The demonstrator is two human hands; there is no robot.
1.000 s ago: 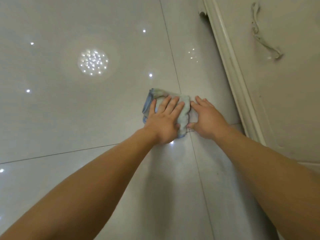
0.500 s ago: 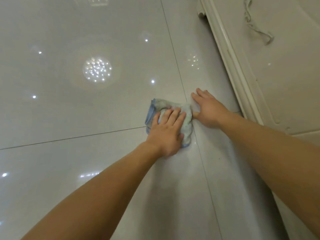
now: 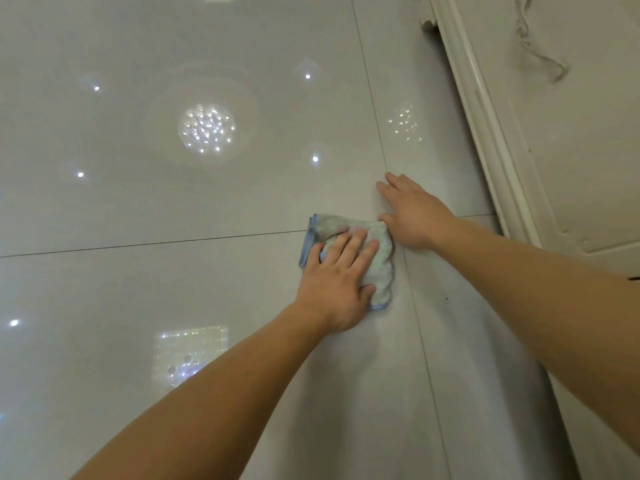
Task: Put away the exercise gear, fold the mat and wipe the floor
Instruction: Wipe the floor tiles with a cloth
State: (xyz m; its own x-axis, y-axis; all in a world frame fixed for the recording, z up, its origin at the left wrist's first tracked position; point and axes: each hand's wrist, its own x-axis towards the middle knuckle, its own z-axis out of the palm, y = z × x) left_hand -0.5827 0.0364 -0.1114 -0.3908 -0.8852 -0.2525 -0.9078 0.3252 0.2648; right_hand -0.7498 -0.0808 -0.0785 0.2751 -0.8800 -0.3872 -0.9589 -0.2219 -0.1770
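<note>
From the head camera, we look down on a glossy pale tiled floor (image 3: 173, 289), both bare forearms reaching in from the bottom edge.

The left hand (image 3: 334, 282) lies on a crumpled pale green cloth (image 3: 379, 268) with a blue hem, just right of the frame's centre. Its grip is spread: the fingers lie straight and slightly fanned across the top of the cloth, pressing it flat to the tiles, and the thumb rests along its lower edge toward four o'clock.

The right hand (image 3: 412, 216) sits at about one o'clock of the cloth, palm down on the bare tile. Its grip is likewise spread and holds nothing; the fingers point toward eleven o'clock and the thumb touches the cloth's upper right corner.

The cloth straddles a dark grout line (image 3: 156, 242) that runs off toward nine o'clock.

At ten o'clock of the cloth, well apart, a round cluster of ceiling lights shows as a reflection (image 3: 206, 128) in the tile.

Toward two o'clock of the frame stands a cream cabinet door (image 3: 588, 168) with a ribbed moulding (image 3: 485, 133) along its edge and a curled handle (image 3: 540, 53) near the top.
</note>
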